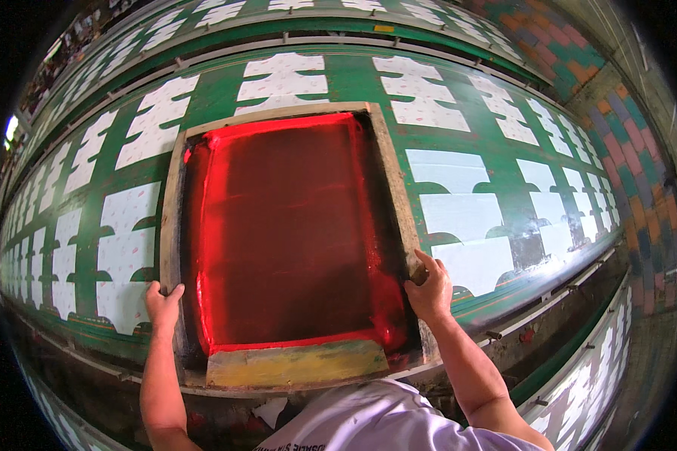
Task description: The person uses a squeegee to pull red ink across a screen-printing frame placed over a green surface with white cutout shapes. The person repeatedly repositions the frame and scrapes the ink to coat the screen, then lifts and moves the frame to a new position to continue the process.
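A large wooden-framed printing screen [393, 180] lies over the green table, directly in front of me. Its dark mesh [286, 225] is covered with red ink, which is brightest along the left, far and near edges. Across the screen's near end sits a yellow-stained wooden board [297, 364]. My left hand [162, 304] is closed on the left bar, close to the near corner. On the right bar, my right hand [431, 289] grips with the thumb towards the inner side. Whether the screen rests flat or is slightly raised, I cannot tell.
The long green table [496, 177] carries rows of white cut pieces. Those left of the screen [128, 248] bear small reddish marks; the nearer ones on the right [459, 218] look plain. A metal rail [530, 319] edges the near side. Coloured paving [632, 150] lies right.
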Motion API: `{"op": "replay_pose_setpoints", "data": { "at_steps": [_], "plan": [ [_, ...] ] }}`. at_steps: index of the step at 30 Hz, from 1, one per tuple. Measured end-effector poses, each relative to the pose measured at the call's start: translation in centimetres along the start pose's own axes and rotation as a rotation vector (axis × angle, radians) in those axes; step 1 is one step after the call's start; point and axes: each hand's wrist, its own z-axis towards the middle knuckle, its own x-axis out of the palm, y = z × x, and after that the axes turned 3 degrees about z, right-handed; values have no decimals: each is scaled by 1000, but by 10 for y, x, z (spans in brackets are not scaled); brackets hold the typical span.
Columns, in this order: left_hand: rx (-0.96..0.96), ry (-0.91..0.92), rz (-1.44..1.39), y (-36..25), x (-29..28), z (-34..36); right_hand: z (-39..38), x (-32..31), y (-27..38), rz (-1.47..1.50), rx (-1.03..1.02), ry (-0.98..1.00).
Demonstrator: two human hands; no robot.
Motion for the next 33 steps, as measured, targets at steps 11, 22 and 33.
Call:
{"op": "replay_pose_setpoints", "data": {
  "at_steps": [11, 22, 33],
  "plan": [
    [-9, 58, -210, -98, 13, -28, 46, -90, -39, 14, -33, -30],
    [32, -10, -161, -272, 153, -146, 116, -190, -241, 67, 84, -171],
    [25, -18, -240, -381, 226, -235, 161, -268, -371, 194, 120, -152]
  ]
}}
